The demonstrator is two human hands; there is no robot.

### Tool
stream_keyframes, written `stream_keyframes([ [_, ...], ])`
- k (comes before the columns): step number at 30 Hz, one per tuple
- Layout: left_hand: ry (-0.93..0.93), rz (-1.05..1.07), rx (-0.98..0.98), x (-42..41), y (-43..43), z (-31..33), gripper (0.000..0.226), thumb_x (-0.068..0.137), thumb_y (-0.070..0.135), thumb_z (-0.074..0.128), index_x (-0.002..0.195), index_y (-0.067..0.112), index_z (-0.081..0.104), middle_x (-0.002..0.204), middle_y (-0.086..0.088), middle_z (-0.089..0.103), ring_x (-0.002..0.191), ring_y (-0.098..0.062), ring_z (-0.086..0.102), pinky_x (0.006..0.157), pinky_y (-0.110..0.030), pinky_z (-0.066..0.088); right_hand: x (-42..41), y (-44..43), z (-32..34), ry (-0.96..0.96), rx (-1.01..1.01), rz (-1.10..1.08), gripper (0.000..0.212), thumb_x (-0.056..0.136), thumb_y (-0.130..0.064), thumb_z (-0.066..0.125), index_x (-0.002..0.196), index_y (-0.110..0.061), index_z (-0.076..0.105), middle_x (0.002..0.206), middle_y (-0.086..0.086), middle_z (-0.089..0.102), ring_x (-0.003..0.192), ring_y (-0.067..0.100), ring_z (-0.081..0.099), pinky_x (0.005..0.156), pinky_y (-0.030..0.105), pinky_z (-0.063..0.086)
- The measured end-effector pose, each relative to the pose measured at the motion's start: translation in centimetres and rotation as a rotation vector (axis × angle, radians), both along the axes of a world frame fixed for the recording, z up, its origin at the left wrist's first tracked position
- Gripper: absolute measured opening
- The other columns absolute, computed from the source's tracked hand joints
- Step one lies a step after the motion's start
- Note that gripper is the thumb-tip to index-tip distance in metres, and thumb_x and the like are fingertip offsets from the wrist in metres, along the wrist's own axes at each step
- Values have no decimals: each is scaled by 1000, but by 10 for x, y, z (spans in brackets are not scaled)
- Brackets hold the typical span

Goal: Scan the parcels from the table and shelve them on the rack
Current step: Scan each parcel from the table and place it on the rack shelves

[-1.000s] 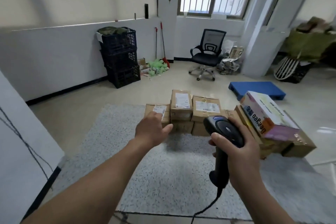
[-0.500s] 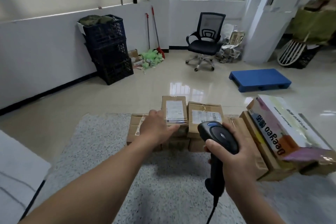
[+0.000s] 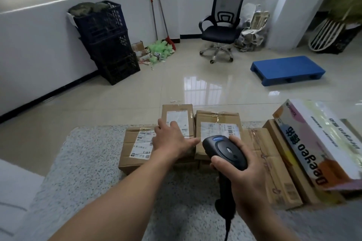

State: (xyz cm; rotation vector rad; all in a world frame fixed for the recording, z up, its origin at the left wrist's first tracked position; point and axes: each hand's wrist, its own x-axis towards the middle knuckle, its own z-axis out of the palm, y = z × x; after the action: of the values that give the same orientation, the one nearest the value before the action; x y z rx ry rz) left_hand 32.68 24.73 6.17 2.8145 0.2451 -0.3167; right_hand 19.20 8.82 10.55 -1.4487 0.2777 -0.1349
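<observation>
**Parcels.** Brown cardboard, labelled white, being kept in a cluster at the far edge of the speckled grey table (image 3: 88, 162).
- The middle parcel (image 3: 176, 111) is being touched from above by the left hand (image 3: 172, 141). The fingers are being laid out straight and flat over its label, the thumb is being spread toward the right, and nothing is being clasped.
- The left parcel (image 3: 135, 148), lower and flatter, is being kept label up against the middle parcel.
- The right parcel (image 3: 217, 121), taped across the top, is being kept against the middle parcel's other side.

**Scanner** (image 3: 225, 152). Black and pistol-shaped, it is being gripped by the right hand (image 3: 246, 180), with fingers and thumb being curled round the neck and handle. The head is being held above the near edge of the right parcel. A cable is being trailed down from the foot of the handle.

**Flat cartons** (image 3: 274, 166). Brown, being stacked at the table's right side just beside the parcels. A colourful printed box (image 3: 321, 143) is being carried on top of them, tilted.

**Surroundings, beyond the table.**
- A black office chair (image 3: 221, 31) is being kept near the far wall on the glossy tiled floor.
- A stack of dark crates (image 3: 105, 41) is being kept against the white wall at the left.
- Two red-handled brooms (image 3: 160, 15) are being leaned in the corner, with green litter (image 3: 158, 51) being left on the floor at their foot.
- A blue pallet (image 3: 288, 69) is being kept on the floor at the right, well apart from the chair.
</observation>
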Motion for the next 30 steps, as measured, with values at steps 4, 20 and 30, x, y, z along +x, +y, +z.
stream_keyframes([
  [4,2,21,-8,2,0,-7,110,62,86,67,142,21,33,148,-13,27,134,-35,37,101,-52,48,4,2,-4,22,-9,-6,76,51,-33,87,124,-34,64,106,-15,73,98,20,74,77,34,62],
  [20,-164,-3,-105,-99,92,0,84,63,63,75,130,25,41,140,-8,36,116,-25,48,91,-50,54,-39,50,0,7,-34,38,67,52,-38,87,115,-38,65,106,-2,74,98,29,73,88,49,61],
  [30,-217,107,-150,-210,178,-16,90,54,73,61,129,30,38,150,-6,30,127,-30,44,94,-56,51,-91,124,8,10,-70,147,53,64,-25,83,109,-43,64,102,2,74,85,36,73,57,37,57],
])
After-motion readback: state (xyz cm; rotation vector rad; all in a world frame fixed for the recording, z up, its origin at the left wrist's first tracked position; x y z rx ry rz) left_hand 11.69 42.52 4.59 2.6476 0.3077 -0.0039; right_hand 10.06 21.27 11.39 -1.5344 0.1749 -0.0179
